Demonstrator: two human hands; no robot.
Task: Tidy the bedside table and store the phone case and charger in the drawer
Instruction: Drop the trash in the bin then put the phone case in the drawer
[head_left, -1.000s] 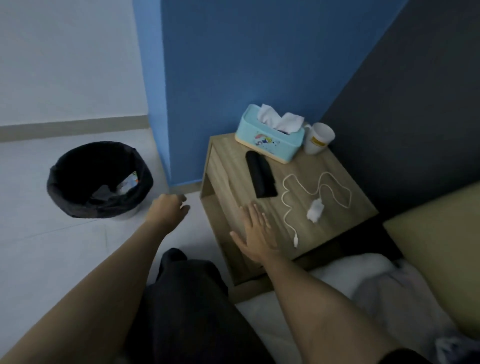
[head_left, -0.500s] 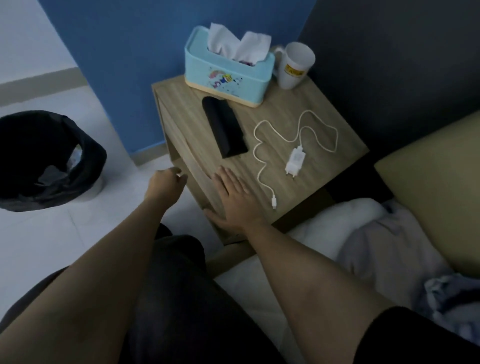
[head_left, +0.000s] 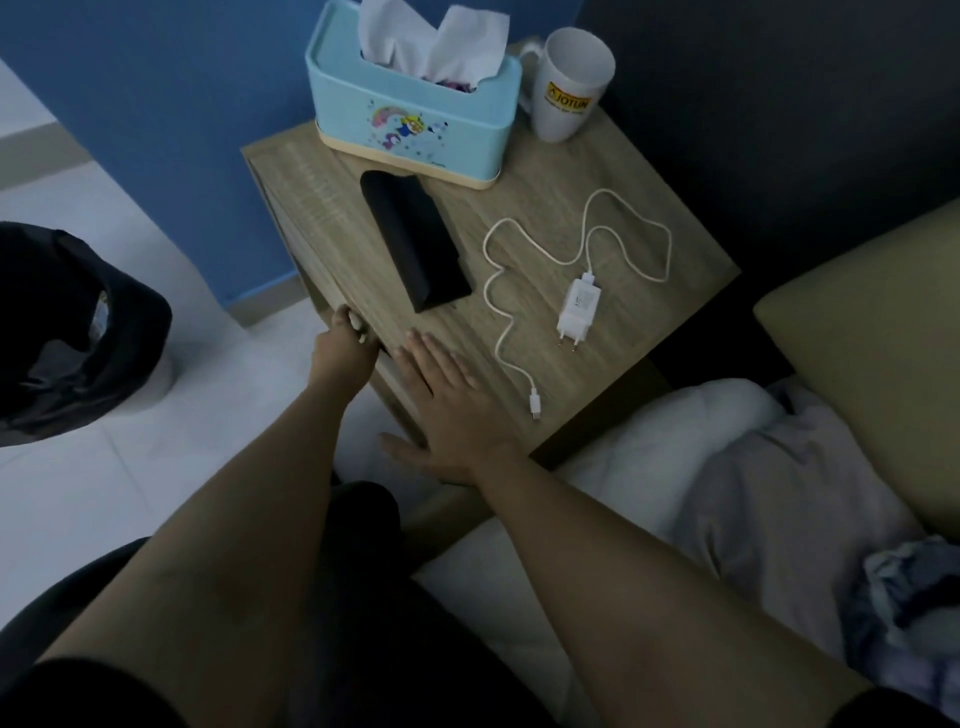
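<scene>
A black phone case (head_left: 415, 244) lies on the wooden bedside table (head_left: 623, 176). To its right lies a white charger (head_left: 577, 312) with its cable looped across the top. My left hand (head_left: 345, 345) is at the table's front edge, its fingers curled over the top edge of the drawer front (head_left: 306, 244). My right hand (head_left: 447, 400) rests flat, fingers apart, on the near corner of the tabletop, holding nothing. The drawer looks closed.
A light blue tissue box (head_left: 415, 111) and a white mug (head_left: 569, 85) stand at the back of the table. A black-lined waste bin (head_left: 78, 332) sits on the floor to the left. Bed, bedding and a pillow (head_left: 872, 353) lie to the right.
My left hand has moved from the air up to the drawer's top edge and hooked its fingers on it. My right hand stays flat on the table. The view has come closer.
</scene>
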